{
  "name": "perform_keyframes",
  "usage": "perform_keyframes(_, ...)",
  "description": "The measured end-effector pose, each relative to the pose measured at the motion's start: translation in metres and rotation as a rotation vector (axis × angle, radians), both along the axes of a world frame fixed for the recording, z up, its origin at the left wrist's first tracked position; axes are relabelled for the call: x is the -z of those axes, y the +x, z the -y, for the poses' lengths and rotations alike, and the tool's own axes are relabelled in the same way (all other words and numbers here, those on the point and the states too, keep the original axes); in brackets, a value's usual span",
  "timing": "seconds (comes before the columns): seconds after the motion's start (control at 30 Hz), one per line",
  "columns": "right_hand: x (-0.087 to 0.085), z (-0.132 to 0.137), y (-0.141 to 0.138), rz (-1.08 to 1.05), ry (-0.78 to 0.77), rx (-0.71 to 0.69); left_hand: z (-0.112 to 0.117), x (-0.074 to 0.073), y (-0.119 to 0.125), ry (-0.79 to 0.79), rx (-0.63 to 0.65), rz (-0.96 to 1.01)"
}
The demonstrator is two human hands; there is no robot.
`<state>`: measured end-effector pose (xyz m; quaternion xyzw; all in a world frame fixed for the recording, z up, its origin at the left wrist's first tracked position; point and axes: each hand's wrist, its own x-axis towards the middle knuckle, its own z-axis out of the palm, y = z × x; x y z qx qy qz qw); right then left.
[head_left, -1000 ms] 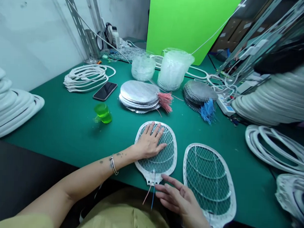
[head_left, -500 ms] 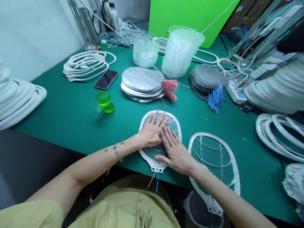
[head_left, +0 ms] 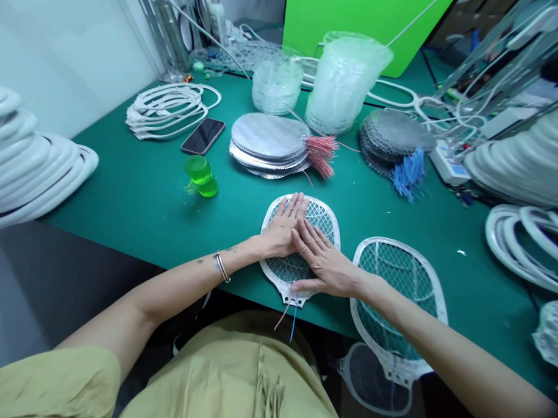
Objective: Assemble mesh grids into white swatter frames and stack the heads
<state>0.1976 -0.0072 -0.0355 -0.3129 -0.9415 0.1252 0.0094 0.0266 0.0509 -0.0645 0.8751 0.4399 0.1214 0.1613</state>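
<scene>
Fingers point(head_left: 299, 205) of the left hand point(head_left: 280, 233) and right hand point(head_left: 327, 267) lie outstretched, gripping nothing, over the white mesh frame point(head_left: 286, 270) at the bench's near edge point(head_left: 240, 281), seemingly bearing down to keep it flat

Left of the hands point(head_left: 282, 232), the worktop point(head_left: 146, 198) offers a wide way up to the green object point(head_left: 201, 176). Farther off, the silver stack point(head_left: 270, 135) and dark stack point(head_left: 394, 135) bar low passage; a red wire point(head_left: 349, 148) crosses their gap. Right, the arm point(head_left: 421, 320) spans the second frame point(head_left: 407, 273); beyond, a strip lies free to the coil point(head_left: 491, 233).
</scene>
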Motion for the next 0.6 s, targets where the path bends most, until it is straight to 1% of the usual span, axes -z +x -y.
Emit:
perform_keyframes(0.07,0.005,-0.002,0.000,-0.001,-0.019,0.003,0.003,-0.010,-0.009,-0.018,-0.119,0.236)
perform_keyframes(0.1,0.007,-0.003,0.000,0.009,-0.021,0.004,0.010,-0.017,-0.016,0.002,-0.179,0.368)
perform_keyframes(0.13,0.009,-0.003,0.000,0.023,-0.022,0.000,0.020,-0.026,-0.025,0.036,-0.211,0.482)
perform_keyframes(0.17,0.009,-0.003,0.000,0.038,-0.025,-0.007,0.033,-0.034,-0.034,0.083,-0.199,0.562)
perform_keyframes(0.2,0.010,-0.003,0.000,0.052,-0.030,-0.014,0.049,-0.041,-0.044,0.111,-0.101,0.584)
perform_keyframes(0.23,0.009,-0.003,0.000,0.060,-0.037,-0.021,0.067,-0.047,-0.053,0.112,0.067,0.542)
perform_keyframes(0.27,0.009,-0.004,0.000,0.062,-0.045,-0.025,0.084,-0.049,-0.061,0.098,0.243,0.452)
perform_keyframes(0.3,0.008,-0.004,0.000,0.061,-0.052,-0.028,0.101,-0.048,-0.067,0.110,0.391,0.357)
perform_keyframes(0.33,0.006,-0.004,0.000,0.058,-0.059,-0.030,0.114,-0.045,-0.071,0.146,0.484,0.286)
perform_keyframes(0.37,0.005,-0.005,0.000,0.056,-0.065,-0.030,0.125,-0.040,-0.073,0.193,0.544,0.242)
perform_keyframes(0.43,0.001,-0.006,-0.001,0.059,-0.087,-0.027,0.138,-0.027,-0.073,0.305,0.578,0.245)
perform_keyframes(0.5,-0.002,-0.007,-0.002,0.075,-0.128,-0.026,0.141,-0.018,-0.069,0.374,0.572,0.301)
perform_keyframes(0.6,-0.006,-0.007,-0.003,0.101,-0.172,-0.030,0.138,-0.015,-0.064,0.389,0.557,0.370)
